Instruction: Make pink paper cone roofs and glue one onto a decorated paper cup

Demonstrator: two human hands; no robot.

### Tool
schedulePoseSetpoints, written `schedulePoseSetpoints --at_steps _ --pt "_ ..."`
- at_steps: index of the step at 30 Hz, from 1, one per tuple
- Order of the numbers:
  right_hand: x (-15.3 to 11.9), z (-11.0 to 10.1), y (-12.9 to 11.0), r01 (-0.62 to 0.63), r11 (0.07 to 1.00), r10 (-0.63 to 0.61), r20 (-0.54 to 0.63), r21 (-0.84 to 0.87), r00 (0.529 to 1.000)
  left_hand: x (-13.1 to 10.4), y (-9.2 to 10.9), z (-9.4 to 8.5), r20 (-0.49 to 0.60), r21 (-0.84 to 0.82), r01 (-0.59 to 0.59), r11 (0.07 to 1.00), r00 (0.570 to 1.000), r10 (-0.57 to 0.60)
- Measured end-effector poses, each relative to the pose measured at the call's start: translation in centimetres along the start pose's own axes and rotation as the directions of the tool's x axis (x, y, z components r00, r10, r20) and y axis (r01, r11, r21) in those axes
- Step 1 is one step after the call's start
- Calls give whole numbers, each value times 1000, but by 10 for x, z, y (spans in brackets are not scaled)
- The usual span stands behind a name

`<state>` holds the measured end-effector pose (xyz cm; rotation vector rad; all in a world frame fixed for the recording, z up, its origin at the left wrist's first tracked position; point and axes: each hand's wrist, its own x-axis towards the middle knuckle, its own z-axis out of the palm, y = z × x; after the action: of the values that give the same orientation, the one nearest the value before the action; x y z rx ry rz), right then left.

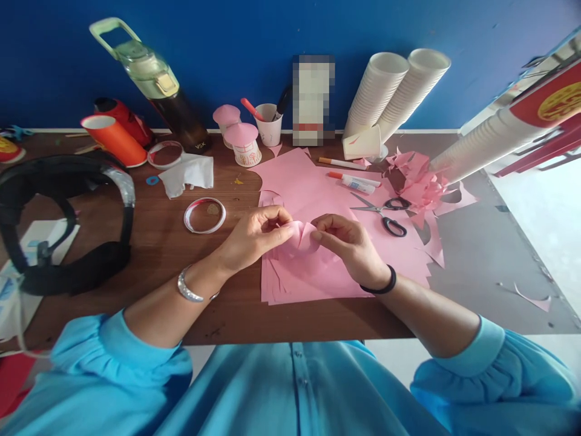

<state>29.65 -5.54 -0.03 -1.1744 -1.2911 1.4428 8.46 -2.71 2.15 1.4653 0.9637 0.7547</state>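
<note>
Between my two hands is a small pink paper circle [297, 240] with a slit running in from its far edge. Thumb and fingers of my left hand [267, 230] pinch it on one side of the slit. My right hand [341, 239] pinches the other side. Beneath them lies a stack of pink paper sheets [304, 284]. Black-handled scissors [384, 212] rest with blades apart on the paper, right of my right hand. Beyond them are a glue stick [358, 183] and an orange-and-white marker [345, 163].
Two paper cups with pink cone roofs [245, 145] stand at the back, beside a cup of pens [270, 130]. Stacked paper cups [376, 91] lean on the blue wall. Pink scraps [417, 181] lie right. Left are a tape roll [204, 215], a bottle [167, 103] and a black headset [68, 224].
</note>
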Motion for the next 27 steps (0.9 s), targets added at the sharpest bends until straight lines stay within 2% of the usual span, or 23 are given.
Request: schedulePoseSetpoints --at_steps 3,10,27 --pt "0 0 5 -60 989 59 14 136 998 -1 0 0 52 -42 -3 999 999 5" --pt "1 3 8 -138 928 137 27 347 990 -1 1 0 75 -54 27 998 997 -23" --pt "1 5 2 -169 886 168 40 432 985 1 1 -1 116 17 36 999 993 -38"
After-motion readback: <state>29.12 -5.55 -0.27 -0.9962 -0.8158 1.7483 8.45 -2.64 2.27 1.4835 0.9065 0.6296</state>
